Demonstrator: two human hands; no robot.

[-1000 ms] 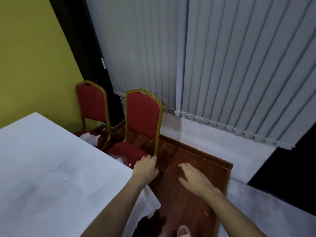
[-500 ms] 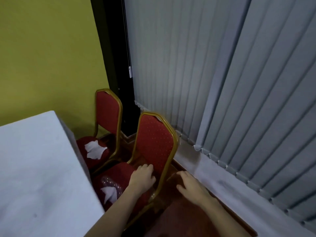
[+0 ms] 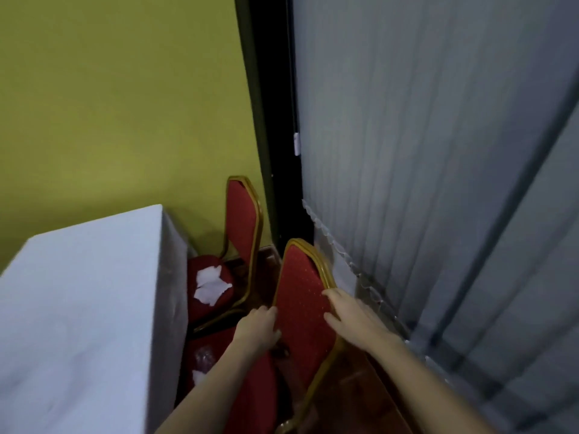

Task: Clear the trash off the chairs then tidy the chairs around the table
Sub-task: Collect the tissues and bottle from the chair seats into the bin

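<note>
White-clothed table [image 3: 78, 308] at left, two red gold-framed chairs beside it, near chair [image 3: 300, 311] backrest gripped by left hand [image 3: 258, 328] on its left edge, right hand [image 3: 352, 317] flat, fingers spread on its back, far chair [image 3: 242, 220] seat holding crumpled white paper [image 3: 211, 285].

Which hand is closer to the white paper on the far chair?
The left hand. It sits at the near chair's left edge, just below-right of the paper; the right hand lies farther right, across the backrest.

Chair [image 3: 300, 311]: red dotted cloth, glossy gold metal frame. Table [image 3: 78, 308]: matt white cloth.
</note>
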